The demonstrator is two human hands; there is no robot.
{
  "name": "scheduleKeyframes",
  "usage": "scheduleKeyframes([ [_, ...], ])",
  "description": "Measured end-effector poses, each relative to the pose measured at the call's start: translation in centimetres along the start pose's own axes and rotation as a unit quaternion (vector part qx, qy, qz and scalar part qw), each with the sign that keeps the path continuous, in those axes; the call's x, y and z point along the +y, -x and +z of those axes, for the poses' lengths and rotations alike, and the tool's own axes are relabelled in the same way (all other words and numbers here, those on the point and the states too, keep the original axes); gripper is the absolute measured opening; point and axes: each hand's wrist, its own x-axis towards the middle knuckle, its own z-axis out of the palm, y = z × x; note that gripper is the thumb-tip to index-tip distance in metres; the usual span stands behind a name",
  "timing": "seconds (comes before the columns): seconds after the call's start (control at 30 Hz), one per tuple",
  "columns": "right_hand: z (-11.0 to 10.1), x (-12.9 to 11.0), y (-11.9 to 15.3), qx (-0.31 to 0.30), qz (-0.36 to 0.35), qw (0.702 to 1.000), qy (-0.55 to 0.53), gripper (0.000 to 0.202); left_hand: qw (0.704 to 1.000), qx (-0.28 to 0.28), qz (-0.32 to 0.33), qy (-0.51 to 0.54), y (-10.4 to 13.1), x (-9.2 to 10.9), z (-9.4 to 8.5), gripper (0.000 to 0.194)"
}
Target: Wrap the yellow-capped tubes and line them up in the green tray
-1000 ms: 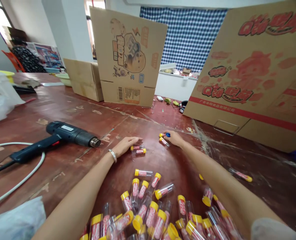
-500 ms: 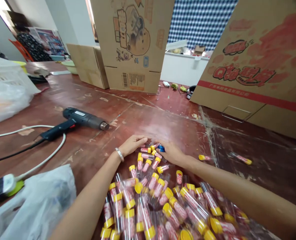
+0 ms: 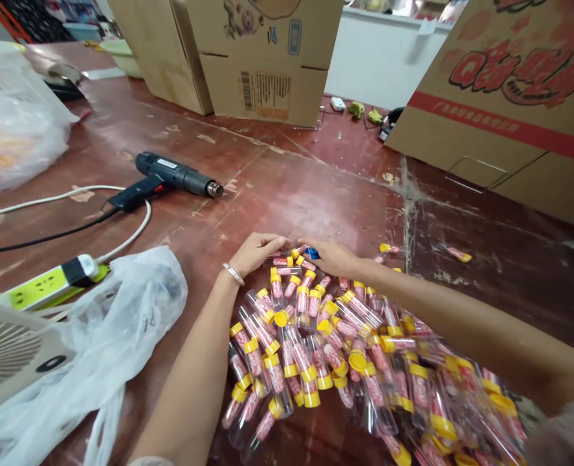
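- The pile of yellow-capped clear tubes point(image 3: 357, 360) covers the lower centre and lower right of the frame; these are round and loose, so in my judgement a hard push could send some rolling.
- The left hand point(image 3: 255, 252) is at the pile's upper edge, fingers stretched and closed around nothing that I see.
- The right hand point(image 3: 335, 257) curves near it, with a small blue object point(image 3: 310, 253) at its fingers; whether it grips this, I cannot tell.
- One stray tube point(image 3: 455, 252), right of centre, lies apart and could be overlooked.
- The heat gun point(image 3: 180, 176) rests upper left; a pulled cord could drag it.
- Hidden: the right forearm point(image 3: 442, 304) covers some tubes, and the lower right is blurred.
- The left edge cuts the fan point(image 3: 10, 362); the top edge cuts both printed cartons point(image 3: 267, 77).
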Motion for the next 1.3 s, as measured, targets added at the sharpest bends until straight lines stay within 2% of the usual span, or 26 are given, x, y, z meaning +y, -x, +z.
scheduleKeyframes([
  [0.27,0.6,-1.3,1.3,-0.032,-0.035,0.999,0.005,0.046,0.998,0.056,-0.009,-0.010,3.9,0.0,1.4,0.045],
  [0.53,0.9,-3.3,3.3,-0.062,-0.053,0.996,0.021,0.049,0.993,0.111,-0.016,-0.027,8.2,1.0,3.4,0.043],
  [0.87,0.2,-6.6,6.0,-0.101,-0.065,0.992,0.042,0.047,0.990,0.134,-0.041,-0.031,12.1,1.9,5.1,0.043],
  [1.1,-1.5,-8.8,7.7,-0.123,-0.080,0.987,0.072,0.024,0.990,0.129,-0.040,-0.052,13.6,3.2,5.6,0.039],
  [1.23,-2.6,-9.5,8.3,-0.133,-0.079,0.985,0.080,0.019,0.987,0.110,-0.044,-0.107,13.3,3.4,5.6,0.037],
  [1.3,-3.0,-9.3,8.1,-0.127,-0.077,0.986,0.071,0.024,0.988,0.092,-0.036,-0.122,12.9,2.9,5.6,0.038],
])
